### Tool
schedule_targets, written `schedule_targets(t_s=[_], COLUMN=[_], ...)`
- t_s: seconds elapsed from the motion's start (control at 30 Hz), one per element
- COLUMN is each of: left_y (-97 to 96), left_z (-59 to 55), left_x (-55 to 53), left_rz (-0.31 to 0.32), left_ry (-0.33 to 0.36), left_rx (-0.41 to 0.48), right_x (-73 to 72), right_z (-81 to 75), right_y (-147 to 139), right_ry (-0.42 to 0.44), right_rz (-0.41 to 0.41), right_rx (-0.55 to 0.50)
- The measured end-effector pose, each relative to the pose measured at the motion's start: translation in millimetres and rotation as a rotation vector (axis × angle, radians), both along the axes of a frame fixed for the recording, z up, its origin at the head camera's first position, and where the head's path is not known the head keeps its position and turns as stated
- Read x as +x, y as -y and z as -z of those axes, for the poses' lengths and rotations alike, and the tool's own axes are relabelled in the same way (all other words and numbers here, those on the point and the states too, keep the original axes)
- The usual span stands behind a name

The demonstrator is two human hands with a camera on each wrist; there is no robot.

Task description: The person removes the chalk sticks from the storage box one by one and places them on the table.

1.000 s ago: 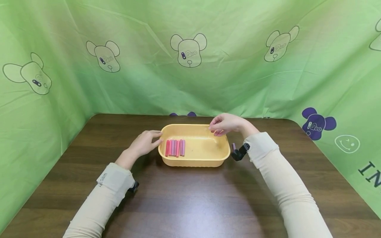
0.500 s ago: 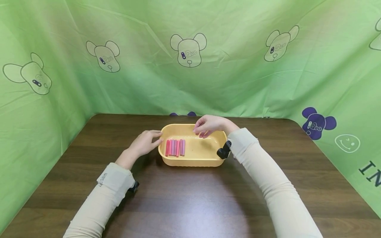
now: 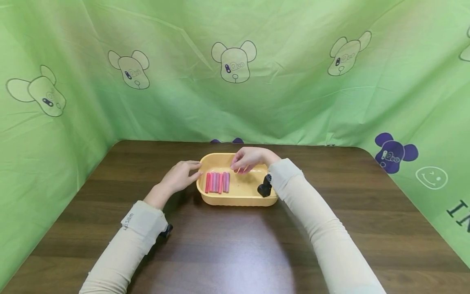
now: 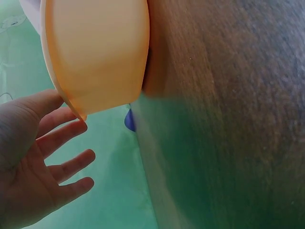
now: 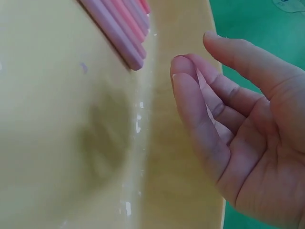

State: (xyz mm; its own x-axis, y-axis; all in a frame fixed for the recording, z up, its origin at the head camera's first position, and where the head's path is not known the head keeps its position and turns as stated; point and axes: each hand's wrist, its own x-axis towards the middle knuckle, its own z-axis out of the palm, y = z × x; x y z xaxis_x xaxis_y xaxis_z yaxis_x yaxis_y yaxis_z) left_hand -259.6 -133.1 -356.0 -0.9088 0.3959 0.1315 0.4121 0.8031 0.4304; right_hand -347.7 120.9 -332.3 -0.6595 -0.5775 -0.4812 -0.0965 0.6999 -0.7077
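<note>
A yellow plastic tub [image 3: 238, 201] stands on the table. Several chalk-like sticks [image 3: 217, 182] in red, pink and purple lie side by side in its left part. My left hand [image 3: 177, 176] touches the tub's left end, thumb and forefingers at the rim, the other fingers spread apart in the left wrist view. My right hand [image 3: 247, 158] hangs over the back part of the tub, to the right of the row. In the right wrist view its fingers are gently bent, the thumb stands apart, and nothing lies between them. Close by is a purple stick [image 5: 119, 38] at the row's end.
The brown wooden table [image 3: 205, 249] stretches around the tub. A green printed cloth [image 3: 235, 110] hangs behind it and at both sides. A black wrist camera [image 3: 265, 186] on the right wrist overlaps the tub's right part. A small purple smudge [image 5: 84, 67] marks the tub floor.
My right hand has moved left from the tub's back right corner toward the row of sticks. The purple stick seen right of the tub earlier no longer shows. My left hand stays put.
</note>
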Motion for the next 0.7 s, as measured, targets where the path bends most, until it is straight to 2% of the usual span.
schedule_targets(t_s=[0.3,0.5,0.7], left_y=[-1.5,-2.2,-2.2], left_z=[-1.1,-0.7,1.7], left_x=[0.3,0.4,-1.0], left_rz=[-0.007,-0.005,-0.003], left_ry=[0.007,0.010,0.004], left_rx=[-0.007,-0.004,-0.003], right_x=[-7.6,-8.8,-8.1], right_z=[9.6,19.1,28.7], right_y=[6.7,10.6,13.1], right_ry=[0.026,0.097,0.132], right_rz=[-0.004,0.026,0.051], right_rx=[0.049,0.069,0.085])
